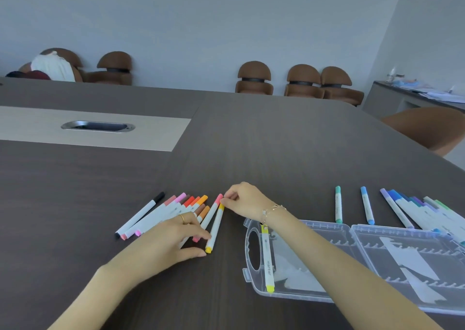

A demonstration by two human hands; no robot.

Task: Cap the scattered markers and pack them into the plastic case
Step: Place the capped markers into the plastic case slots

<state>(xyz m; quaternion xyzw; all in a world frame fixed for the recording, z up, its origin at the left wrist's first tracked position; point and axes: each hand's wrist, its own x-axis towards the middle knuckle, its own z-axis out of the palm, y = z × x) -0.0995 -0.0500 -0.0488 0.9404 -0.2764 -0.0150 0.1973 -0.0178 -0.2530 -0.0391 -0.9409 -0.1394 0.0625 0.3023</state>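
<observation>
On a dark table [276, 141], the right hand [242, 199] pinches and the left hand [176, 239] touches an orange marker [216, 226], only a yellow marker [267, 256] lying in the case [352, 261].

Brown chairs [254, 78] along far wall; white cloth [54, 68], possibly a garment, draped over one. Metal cable port [98, 126] set in surface [276, 141].
</observation>
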